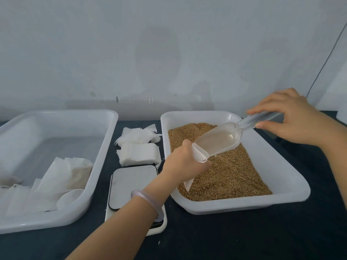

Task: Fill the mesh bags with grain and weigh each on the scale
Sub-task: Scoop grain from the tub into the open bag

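Note:
My left hand [183, 162] grips a white mesh bag [199, 155] by its open mouth, over the white tray [281, 177] of brown grain [231, 171]. The bag's lower end hangs below my fist. My right hand [289, 117] pinches the handle of a clear plastic scoop [221, 139]. The scoop tilts down with its lip at the bag's mouth and looks empty. The scale [131, 184], white with a grey platform, stands between the two trays, partly hidden by my left forearm, with nothing on its platform.
A second white tray [101, 147] at the left holds several filled and flat mesh bags [62, 177]. Stacks of empty bags [138, 153] lie behind the scale. The table [244, 237] is dark; a pale wall stands close behind.

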The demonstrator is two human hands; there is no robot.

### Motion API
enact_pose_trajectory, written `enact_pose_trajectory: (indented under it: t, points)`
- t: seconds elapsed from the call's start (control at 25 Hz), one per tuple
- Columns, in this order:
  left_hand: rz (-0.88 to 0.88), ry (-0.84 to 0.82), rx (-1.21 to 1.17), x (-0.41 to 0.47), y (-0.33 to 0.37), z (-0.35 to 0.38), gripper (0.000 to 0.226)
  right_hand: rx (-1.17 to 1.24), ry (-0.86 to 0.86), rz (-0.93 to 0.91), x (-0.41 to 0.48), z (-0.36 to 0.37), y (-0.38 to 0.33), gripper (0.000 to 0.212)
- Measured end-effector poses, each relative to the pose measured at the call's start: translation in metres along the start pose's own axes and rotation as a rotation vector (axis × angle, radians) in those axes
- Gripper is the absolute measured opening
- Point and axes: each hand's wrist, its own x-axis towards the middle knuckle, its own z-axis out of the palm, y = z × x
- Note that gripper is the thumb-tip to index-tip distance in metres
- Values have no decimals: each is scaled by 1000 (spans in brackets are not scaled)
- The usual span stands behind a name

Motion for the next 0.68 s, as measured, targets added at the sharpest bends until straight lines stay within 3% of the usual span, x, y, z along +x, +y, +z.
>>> enact_pose_trajectory:
  t: [0.12,0.28,0.52,0.68]
  points:
    - [3,72,-100,-2,-2,-5,43,39,-36,160,-13,6,20,35]
    - [29,108,-146,-7,-7,-11,43,-255,-297,182,-30,49,20,35]
    - [25,122,-162,-6,-10,-17,42,-162,-333,-11,-31,96,-8,34]
    - [27,115,-185,-8,-11,-17,42,35,-348,89,-37,93,-1,33]
